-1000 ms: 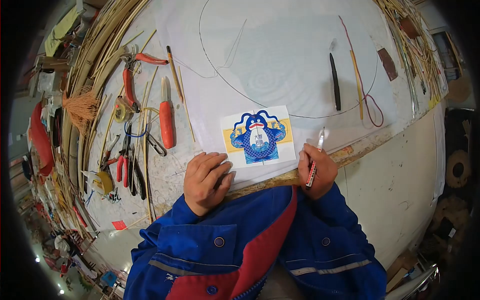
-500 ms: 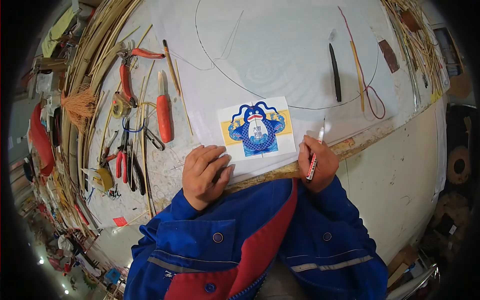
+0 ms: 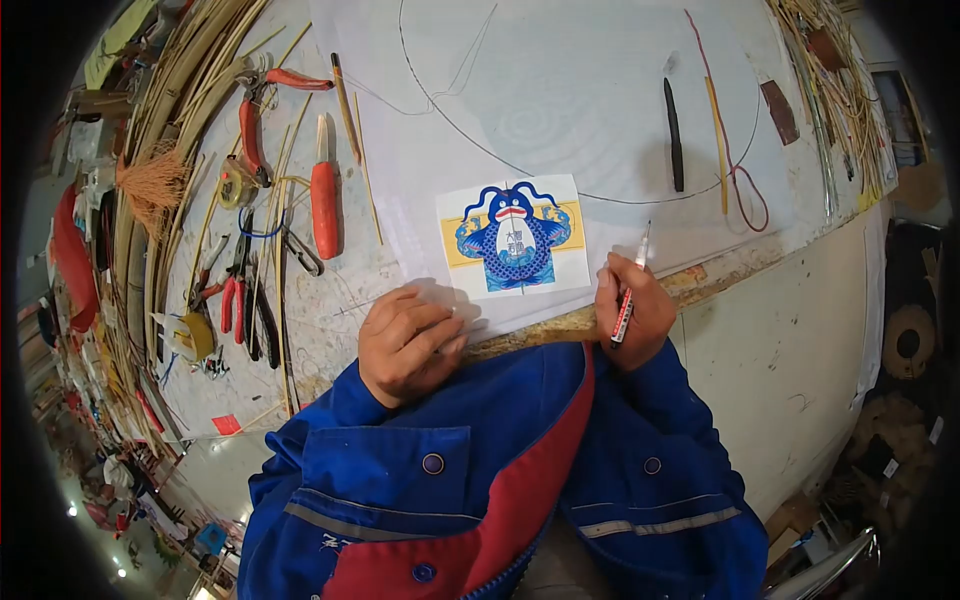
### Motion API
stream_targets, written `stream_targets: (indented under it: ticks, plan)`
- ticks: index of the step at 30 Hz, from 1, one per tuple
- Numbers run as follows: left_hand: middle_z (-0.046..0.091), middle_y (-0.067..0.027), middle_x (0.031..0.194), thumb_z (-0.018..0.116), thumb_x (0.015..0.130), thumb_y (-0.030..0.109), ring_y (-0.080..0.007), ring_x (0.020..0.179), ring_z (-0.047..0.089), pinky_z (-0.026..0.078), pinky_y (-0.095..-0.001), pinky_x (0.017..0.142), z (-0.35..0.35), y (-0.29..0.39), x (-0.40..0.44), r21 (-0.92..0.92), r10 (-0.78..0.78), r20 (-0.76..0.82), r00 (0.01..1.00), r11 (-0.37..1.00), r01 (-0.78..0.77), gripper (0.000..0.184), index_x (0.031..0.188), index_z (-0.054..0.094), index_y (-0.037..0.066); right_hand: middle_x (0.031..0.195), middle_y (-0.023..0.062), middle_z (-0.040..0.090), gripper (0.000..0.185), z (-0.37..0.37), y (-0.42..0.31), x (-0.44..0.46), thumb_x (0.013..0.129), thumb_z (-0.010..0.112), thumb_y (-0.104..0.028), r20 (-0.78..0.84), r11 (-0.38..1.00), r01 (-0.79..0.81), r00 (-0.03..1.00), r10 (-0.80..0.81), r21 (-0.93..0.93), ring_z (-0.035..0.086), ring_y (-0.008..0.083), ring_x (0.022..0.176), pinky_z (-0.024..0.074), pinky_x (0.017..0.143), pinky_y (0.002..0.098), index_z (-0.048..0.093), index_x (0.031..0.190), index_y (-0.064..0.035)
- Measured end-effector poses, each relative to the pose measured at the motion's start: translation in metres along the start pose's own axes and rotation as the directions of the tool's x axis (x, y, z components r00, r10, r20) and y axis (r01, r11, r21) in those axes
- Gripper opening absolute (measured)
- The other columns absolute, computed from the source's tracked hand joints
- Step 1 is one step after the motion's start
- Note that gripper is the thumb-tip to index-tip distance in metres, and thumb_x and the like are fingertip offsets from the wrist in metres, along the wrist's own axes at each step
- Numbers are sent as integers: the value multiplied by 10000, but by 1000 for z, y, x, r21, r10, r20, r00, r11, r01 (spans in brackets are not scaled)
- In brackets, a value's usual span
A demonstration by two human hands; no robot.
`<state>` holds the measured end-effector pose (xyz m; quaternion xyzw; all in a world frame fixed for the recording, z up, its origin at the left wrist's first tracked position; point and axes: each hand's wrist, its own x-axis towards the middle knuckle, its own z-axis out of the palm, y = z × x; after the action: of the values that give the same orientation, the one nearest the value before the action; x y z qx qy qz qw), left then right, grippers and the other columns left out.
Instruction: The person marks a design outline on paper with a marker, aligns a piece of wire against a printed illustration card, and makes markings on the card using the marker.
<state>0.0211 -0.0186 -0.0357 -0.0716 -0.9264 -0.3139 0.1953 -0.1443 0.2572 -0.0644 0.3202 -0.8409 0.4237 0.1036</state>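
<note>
Marker (image 3: 624,312): was grasped in the right hand (image 3: 648,312), over the table edge (image 3: 555,331).
Printed sheet (image 3: 516,240): was laid flat, just left of the marker.
Left hand (image 3: 408,346): was half-curled; with its palm hidden, its grasp could not be told.

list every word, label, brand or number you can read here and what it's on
"大": first character on the belly of the printed figure; the other characters are too blurred to read surely.
Marker in the right hand: barrel lettering too small to read.
Jacket: white chest lettering, unreadable.
</note>
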Motion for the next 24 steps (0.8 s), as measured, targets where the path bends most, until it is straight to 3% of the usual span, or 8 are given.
stream_targets:
  ticks: [6,9,12,15,18,20,22,24]
  plan:
    - [786,-116,1085,931,831,84,-306,970,768,625,-412,864,-11,21,21,-364,-79,168,983,921,137,290,1097,822,47,934,217,770,316,1,1,-2,906,798,60,-14,1000,5,1000,-5,5,754,364,743,608,671,417,727,1211,14]
    - [781,-151,1112,921,895,127,-333,988,765,613,-385,865,-20,41,64,-852,75,346,935,442,280,302,1151,815,7,936,216,771,299,2,1,-1,920,790,56,-22,1000,15,1000,-14,16,756,359,749,612,684,408,732,1211,13]
    - [756,-210,1120,854,986,256,-339,940,755,603,-413,839,-17,60,103,-996,429,86,899,12,90,407,1247,793,-50,944,186,776,280,3,3,-4,960,764,50,-21,1000,6,1000,-6,2,750,258,758,604,715,347,736,1237,24]
    - [736,-218,1112,760,1047,291,-353,932,742,603,-411,806,-29,86,122,-990,566,-73,821,-143,10,491,1350,733,-95,947,167,779,272,2,3,-3,981,753,43,-18,1000,-4,1000,4,-10,746,201,764,600,731,315,739,1252,30]
    - [718,-193,1054,809,1002,444,-317,835,738,591,-384,692,-48,60,150,-994,760,-78,645,-108,8,627,1337,742,-81,944,161,780,273,3,0,-4,982,756,37,-22,999,-37,999,36,-4,745,190,768,599,732,313,739,1254,30]
    - [709,-180,1026,833,980,521,-299,787,736,585,-370,635,-62,54,156,-996,841,-70,536,-90,10,696,1330,747,-74,923,187,766,279,5,-2,-2,954,771,40,-26,999,-52,998,53,13,757,277,754,607,706,359,744,1231,16]
    - [711,-214,1084,741,1041,370,-339,876,727,587,-396,697,-75,58,151,-996,831,-46,554,-82,40,586,1356,702,-123,912,201,759,283,3,-1,-3,940,778,41,-27,998,-67,997,67,11,762,321,747,612,693,382,747,1219,9]
    - [711,-231,1112,694,1072,294,-359,921,723,587,-408,728,-74,59,151,-995,827,-38,562,-83,55,532,1369,680,-147,919,167,763,266,4,1,-4,976,758,28,-34,999,-37,999,36,-27,750,232,757,600,713,335,743,1241,17]
